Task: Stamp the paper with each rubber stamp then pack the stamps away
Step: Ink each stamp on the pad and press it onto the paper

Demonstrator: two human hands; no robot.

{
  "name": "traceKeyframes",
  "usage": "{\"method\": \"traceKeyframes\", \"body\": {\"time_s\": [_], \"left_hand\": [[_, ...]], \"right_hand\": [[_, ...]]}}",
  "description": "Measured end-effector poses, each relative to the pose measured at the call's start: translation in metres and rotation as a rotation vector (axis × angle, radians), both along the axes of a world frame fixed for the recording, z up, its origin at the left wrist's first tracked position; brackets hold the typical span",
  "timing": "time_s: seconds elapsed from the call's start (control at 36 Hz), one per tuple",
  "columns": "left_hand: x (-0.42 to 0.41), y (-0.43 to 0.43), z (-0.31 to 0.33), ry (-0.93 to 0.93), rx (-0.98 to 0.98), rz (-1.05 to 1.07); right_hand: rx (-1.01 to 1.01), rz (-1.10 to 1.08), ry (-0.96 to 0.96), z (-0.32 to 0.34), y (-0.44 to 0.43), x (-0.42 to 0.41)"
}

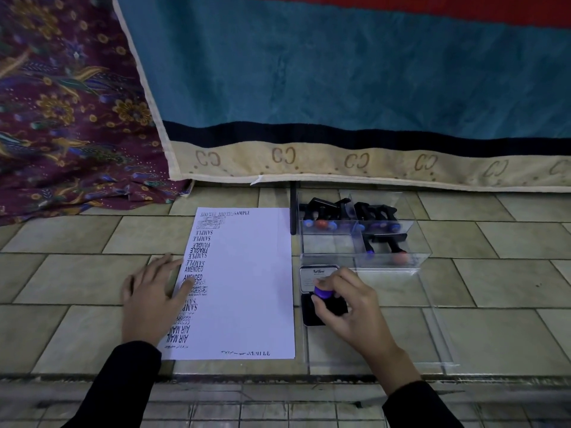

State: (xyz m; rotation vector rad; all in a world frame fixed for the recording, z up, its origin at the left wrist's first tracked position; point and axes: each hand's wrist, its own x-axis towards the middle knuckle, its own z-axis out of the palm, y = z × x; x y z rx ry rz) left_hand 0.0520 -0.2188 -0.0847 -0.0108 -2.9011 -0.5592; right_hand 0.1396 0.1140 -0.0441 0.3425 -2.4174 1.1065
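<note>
stamp (323,293), purple knob up, handle roughly upright, sits on the black ink pad (309,315). right hand (349,307) pinches it, fingers curled round the handle. paper (247,288) lies just left of that hand, long axis running away from the person; its bare column is on the side nearest the stamp, so a short leftward carry should do. left hand (151,298) rests flat, fingers straight, on the paper's far-left edge. clear box (392,262) of stamps sits beyond the right hand.

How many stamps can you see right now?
8 stamps: one in the right hand at the ink pad, three in the box's back-left compartment, two back-right, two front-right. Overlapping ones may hide more.
</note>
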Motion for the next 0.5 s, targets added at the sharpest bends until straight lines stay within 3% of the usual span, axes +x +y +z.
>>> {"method": "traceKeyframes", "body": {"time_s": [0.33,0.5], "left_hand": [[0.003,0.002,0.002,0.033,0.043,-0.014],[0.001,0.002,0.000,0.036,0.047,-0.010]], "right_hand": [[0.041,-0.022,0.001,0.009,-0.003,0.003],[-0.073,-0.085,0.083,0.039,-0.030,-0.035]]}}
